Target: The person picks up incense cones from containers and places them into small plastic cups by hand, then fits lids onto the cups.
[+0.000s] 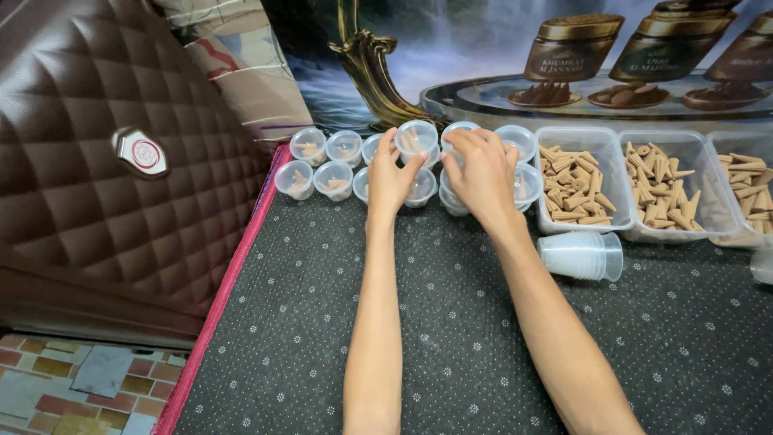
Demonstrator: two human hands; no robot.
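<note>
Head view: both hands work at the far edge of a dark dotted mat [451, 338]. The left hand [390, 179] has its fingers clamped on a small clear cup [416, 137], raised above the cups beneath it. The right hand [483, 173] rests just beside it, fingers curled down onto the cluster of filled cups [527, 184]; whether they are closed on one cannot be told. More small cups [314, 165] stand in two rows to the left, each holding something tan. Right of the hands, clear tubs [576, 184] hold tan cones [662, 184]. A stack of empty cups [581, 255] lies on its side near the right forearm. A brown quilted cushion [97, 185] sits at left.
</note>
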